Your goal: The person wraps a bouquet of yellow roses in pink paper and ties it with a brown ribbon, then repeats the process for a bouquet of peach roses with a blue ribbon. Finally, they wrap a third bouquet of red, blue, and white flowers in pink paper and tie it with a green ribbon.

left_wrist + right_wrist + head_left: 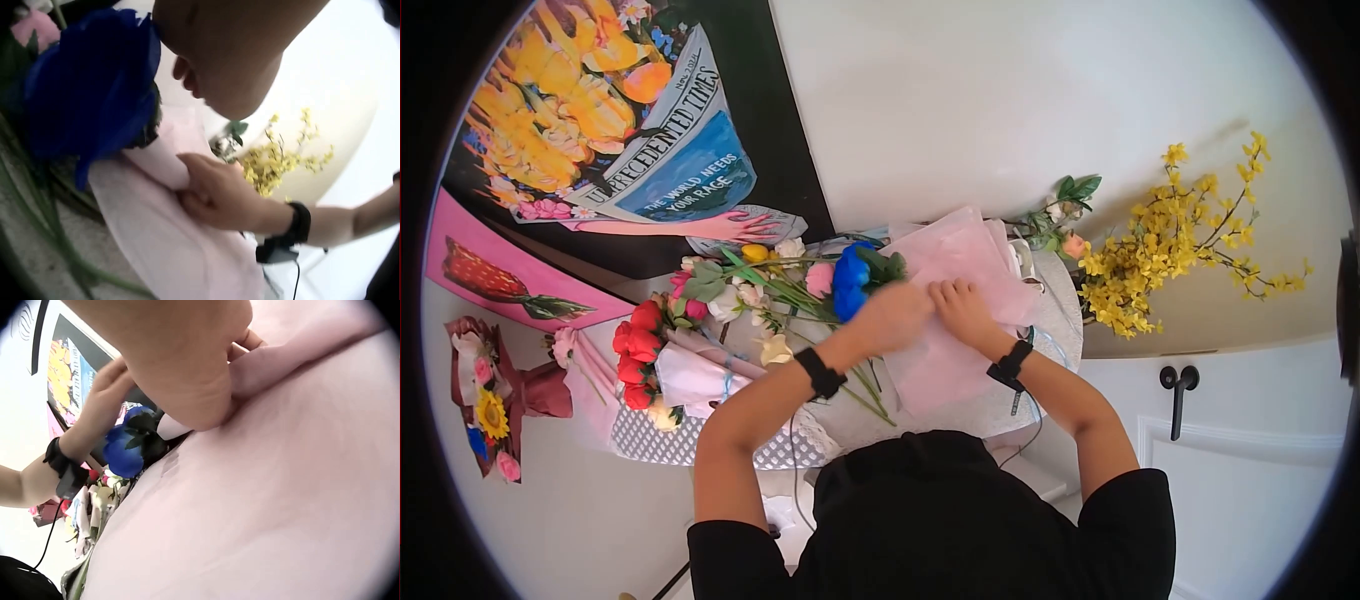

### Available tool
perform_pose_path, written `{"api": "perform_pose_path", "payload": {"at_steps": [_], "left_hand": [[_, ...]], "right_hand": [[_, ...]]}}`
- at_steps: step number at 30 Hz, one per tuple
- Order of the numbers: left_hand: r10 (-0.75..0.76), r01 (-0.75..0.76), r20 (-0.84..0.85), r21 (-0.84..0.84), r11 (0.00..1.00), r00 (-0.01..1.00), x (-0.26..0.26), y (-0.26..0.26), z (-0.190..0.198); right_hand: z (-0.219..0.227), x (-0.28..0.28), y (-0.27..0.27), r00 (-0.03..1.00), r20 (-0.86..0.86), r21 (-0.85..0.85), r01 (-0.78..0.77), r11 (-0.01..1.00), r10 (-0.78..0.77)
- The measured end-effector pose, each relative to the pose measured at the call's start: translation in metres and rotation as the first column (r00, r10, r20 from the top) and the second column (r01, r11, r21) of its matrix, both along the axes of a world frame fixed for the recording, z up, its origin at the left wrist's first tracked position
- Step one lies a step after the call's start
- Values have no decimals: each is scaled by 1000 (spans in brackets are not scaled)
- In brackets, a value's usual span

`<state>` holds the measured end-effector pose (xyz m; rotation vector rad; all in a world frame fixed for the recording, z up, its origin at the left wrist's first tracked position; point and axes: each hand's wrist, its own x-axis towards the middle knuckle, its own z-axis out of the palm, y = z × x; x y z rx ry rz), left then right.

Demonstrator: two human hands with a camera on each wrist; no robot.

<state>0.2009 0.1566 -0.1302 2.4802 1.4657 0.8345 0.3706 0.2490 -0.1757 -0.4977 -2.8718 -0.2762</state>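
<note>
Pink wrapping paper (945,370) lies in layered sheets on the table. My right hand (966,312) grips a folded edge of it; in the left wrist view that hand (219,194) has thumb and fingers around the fold (164,164). My left hand (895,318), blurred, is just left of it, beside a blue flower (852,283). Seen from the left wrist, the left hand (225,59) is above the paper, its fingers mostly hidden. The right wrist view shows the left hand (111,390) above the blue flower (125,453), its fingertips hidden behind the right hand (181,369).
Loose stems and flowers lie left on the table (855,425), with red flowers (637,345) in a wrapped bunch at its left end. Yellow blossoms (1135,270) stand at the right. A painting (630,120) leans behind; a cable (798,480) hangs near the left arm.
</note>
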Motion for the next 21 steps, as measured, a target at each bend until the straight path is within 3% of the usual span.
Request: {"api": "perform_pose_path", "payload": {"at_steps": [3, 4, 5, 6, 7, 8, 10, 14, 15, 17, 18, 19, 20, 21], "left_hand": [[-54, 60, 55, -115, 992, 997, 31, -42, -4], [179, 56, 371, -541, 839, 911, 37, -47, -11], [497, 214, 501, -824, 525, 708, 38, -48, -19], [496, 214, 502, -822, 527, 708, 34, -44, -36], [572, 624, 767, -605, 495, 291, 25, -37, -61], [633, 843, 747, -195, 501, -204, 16, -32, -65], [631, 864, 742, -144, 483, -229, -5, -19, -63], [632, 919, 707, 65, 390, -318, -43, 21, -15], [629, 919, 709, 68, 388, -318, -45, 26, -2], [667, 902, 737, -209, 379, -109, -50, 35, 25], [665, 902, 739, -208, 379, -109, -59, 47, 14], [525, 799, 777, -538, 268, 348, -71, 61, -9], [311, 550, 599, -801, 236, 738, -74, 66, -7], [308, 551, 598, -801, 233, 740, -72, 68, -7]], "right_hand": [[20, 5, 2, 998, -70, -7, 1, 1000, -2], [29, 7, 1, 998, -70, -4, -3, 1000, 2], [40, 10, -1, 991, -125, 18, -43, 999, 45], [50, 14, -4, 980, -179, 42, -81, 996, 88], [59, 18, -7, 980, -180, 45, -81, 996, 88], [67, 23, -11, 964, -216, 70, -140, 988, 152], [82, 30, -21, 944, -250, 100, -197, 975, 217], [92, 35, -30, 920, -210, 125, -309, 943, 330], [91, 36, -30, 916, -197, 115, -332, 936, 349], [85, 38, -30, 919, -181, 98, -338, 936, 351], [80, 38, -29, 921, -169, 76, -343, 936, 351], [74, 38, -29, 921, -170, 77, -342, 936, 350], [68, 36, -31, 928, -175, 35, -329, 944, 329], [62, 35, -31, 934, -180, -8, -314, 950, 307]]}}
